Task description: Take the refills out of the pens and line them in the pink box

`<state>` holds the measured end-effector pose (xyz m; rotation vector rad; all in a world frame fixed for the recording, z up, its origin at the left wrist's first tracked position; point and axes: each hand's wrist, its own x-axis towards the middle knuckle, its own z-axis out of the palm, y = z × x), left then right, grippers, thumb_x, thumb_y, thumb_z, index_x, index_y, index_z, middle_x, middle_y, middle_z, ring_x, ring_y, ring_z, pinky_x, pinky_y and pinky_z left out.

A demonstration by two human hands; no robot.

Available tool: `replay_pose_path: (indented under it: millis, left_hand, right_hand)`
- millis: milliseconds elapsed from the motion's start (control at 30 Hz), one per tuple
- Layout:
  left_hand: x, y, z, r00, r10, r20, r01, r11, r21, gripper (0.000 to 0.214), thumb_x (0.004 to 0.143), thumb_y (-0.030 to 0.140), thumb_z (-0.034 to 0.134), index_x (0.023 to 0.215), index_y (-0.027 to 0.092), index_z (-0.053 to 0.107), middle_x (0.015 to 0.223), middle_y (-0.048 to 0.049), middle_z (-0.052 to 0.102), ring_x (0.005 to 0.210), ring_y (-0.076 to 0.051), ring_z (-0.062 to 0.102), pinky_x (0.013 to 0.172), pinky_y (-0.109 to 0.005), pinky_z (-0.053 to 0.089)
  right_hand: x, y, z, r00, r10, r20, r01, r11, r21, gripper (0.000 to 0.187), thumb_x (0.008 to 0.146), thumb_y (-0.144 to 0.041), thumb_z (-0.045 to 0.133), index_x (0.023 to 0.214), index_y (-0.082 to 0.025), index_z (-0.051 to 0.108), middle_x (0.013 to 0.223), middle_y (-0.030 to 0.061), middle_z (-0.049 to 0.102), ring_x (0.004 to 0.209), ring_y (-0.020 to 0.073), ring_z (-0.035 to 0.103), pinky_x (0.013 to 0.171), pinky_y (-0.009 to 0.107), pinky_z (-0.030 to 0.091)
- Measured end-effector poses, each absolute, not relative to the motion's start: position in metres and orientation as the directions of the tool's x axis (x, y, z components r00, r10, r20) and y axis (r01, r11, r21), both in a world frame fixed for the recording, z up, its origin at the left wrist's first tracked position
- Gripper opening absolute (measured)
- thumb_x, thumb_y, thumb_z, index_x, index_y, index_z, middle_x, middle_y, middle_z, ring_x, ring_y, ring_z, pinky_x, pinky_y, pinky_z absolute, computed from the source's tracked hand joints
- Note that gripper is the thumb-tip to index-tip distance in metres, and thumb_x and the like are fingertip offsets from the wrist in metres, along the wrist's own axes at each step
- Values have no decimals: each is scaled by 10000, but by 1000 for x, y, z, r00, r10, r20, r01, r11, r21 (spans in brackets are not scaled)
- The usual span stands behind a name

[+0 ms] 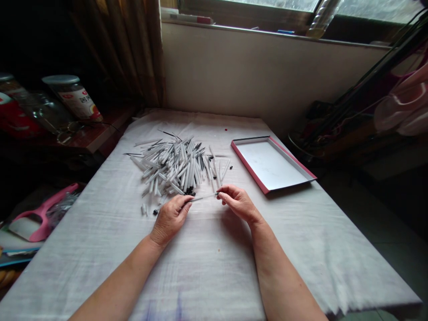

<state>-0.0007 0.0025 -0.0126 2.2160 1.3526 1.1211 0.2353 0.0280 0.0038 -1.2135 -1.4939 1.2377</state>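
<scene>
My left hand [171, 217] and my right hand [238, 202] hold one thin clear pen tube [203, 197] between them, just in front of a pile. The left fingers pinch its left end and the right fingers pinch its right end. The pile of clear tubes and thin black refills [175, 167] lies spread on the white cloth [207, 258] behind both hands. A few small black caps [155, 211] lie loose beside the left hand.
A shallow white tray with a red rim [302, 168] lies to the right of the pile. Jars [75, 96] stand on a dark shelf at the left, and a pink-handled tool [47, 209] lies below. A wall and window sill are behind.
</scene>
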Motion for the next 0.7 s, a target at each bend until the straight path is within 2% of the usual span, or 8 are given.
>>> replay_pose_path:
  millis: [100, 267, 533, 700]
  left_hand:
    - [-1, 2, -11, 251, 855, 453, 607, -504, 615, 197, 914, 247, 504, 1024, 202, 661, 925, -53, 717, 860, -173, 681, 772, -276, 530]
    - [-1, 1, -11, 247, 862, 442, 604, -494, 626, 198, 913, 248, 505, 1025, 200, 661, 927, -55, 718, 861, -172, 680, 775, -280, 531]
    - [-2, 2, -13, 214, 863, 457, 565, -491, 663, 193, 899, 243, 535, 1017, 211, 684, 933, -59, 723, 871, -178, 680, 788, -293, 539]
    - [-2, 1, -12, 192, 859, 475, 559, -494, 667, 193, 896, 229, 547, 1015, 211, 698, 940, -64, 725, 869, -177, 681, 787, -288, 538]
  right_hand:
    - [235, 28, 4, -195, 981, 17, 220, 61, -974, 239, 779, -420, 626, 769, -182, 648, 687, 23, 660, 562, 116, 540, 559, 261, 457]
    - [235, 28, 1, -197, 980, 7, 154, 38, -987, 274, 720, -398, 681, 886, -181, 662, 764, 32, 683, 631, 132, 574, 569, 258, 472]
    - [234, 26, 2, -185, 983, 16, 194, 52, -980, 188, 734, -360, 662, 775, -177, 657, 690, 17, 662, 600, 124, 558, 557, 254, 456]
    - [234, 27, 4, -180, 984, -19, 174, 13, -985, 198, 714, -362, 677, 777, -175, 656, 690, 18, 665, 595, 123, 557, 561, 257, 460]
